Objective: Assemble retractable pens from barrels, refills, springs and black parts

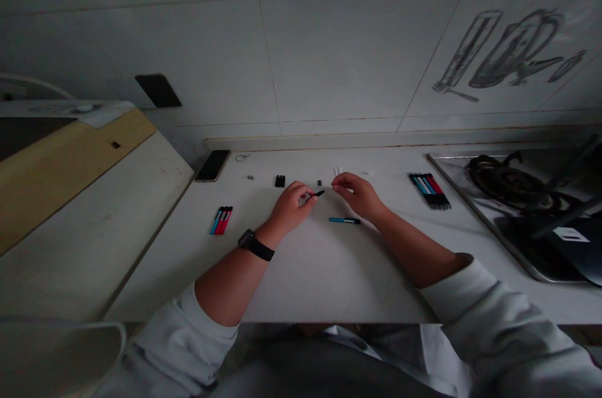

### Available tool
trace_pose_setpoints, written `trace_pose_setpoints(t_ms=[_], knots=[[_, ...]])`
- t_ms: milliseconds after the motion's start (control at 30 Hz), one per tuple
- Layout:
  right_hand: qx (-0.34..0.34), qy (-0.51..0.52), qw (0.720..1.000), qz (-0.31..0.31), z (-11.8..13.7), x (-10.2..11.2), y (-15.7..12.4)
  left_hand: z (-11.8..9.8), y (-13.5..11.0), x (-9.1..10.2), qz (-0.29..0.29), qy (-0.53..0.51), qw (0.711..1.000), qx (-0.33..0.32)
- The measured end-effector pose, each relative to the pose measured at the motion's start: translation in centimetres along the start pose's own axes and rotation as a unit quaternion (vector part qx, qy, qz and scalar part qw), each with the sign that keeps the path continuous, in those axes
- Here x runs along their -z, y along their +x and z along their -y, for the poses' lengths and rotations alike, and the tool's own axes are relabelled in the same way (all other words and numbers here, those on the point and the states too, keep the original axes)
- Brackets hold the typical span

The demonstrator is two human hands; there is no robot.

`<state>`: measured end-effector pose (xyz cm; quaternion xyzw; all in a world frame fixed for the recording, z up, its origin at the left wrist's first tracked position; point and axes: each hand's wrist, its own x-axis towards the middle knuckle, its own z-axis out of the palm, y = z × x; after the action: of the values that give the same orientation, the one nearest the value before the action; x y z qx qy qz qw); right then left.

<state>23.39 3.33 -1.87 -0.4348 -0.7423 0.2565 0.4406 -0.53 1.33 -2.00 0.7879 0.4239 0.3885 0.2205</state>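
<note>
My left hand (pixel 294 207), with a black watch on its wrist, is closed on a small black pen part (pixel 318 193) that pokes out past the fingertips toward the right. Opposite it, the thumb and fingers of my right hand (pixel 356 193) are pinched together; whatever they hold, if anything, is too small to make out. Just behind those fingers lie thin white sticks (pixel 337 170). A tiny dark piece (pixel 319 183) rests on the white counter between my hands. Below my right hand lies a blue pen barrel (pixel 344 220) with a black end.
At left are blue and red barrels (pixel 221 220), black pieces (pixel 280 181), small metal bits (pixel 251 177), a ring (pixel 242 158) and a phone (pixel 213 165). Several pens (pixel 429 191) lie at right beside a gas stove (pixel 517 197). A tiled wall (pixel 329 59) stands behind.
</note>
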Motion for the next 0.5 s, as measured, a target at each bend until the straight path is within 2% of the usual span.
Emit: trace_pose_setpoints(t_ms=[100,233,500], knots=[[-0.048,0.092,0.995,-0.002,0.2,-0.2,0.0,0.0,0.0,0.0,-0.001,-0.005,1.000,-0.009],[-0.077,0.162,0.984,0.013,1.0,-0.6,-0.2,0.1,0.0,-0.1,-0.004,-0.009,1.000,-0.024],[-0.081,0.185,0.979,0.022,1.3,-1.1,-0.3,-0.1,0.0,-0.1,-0.010,-0.018,0.999,-0.043]])
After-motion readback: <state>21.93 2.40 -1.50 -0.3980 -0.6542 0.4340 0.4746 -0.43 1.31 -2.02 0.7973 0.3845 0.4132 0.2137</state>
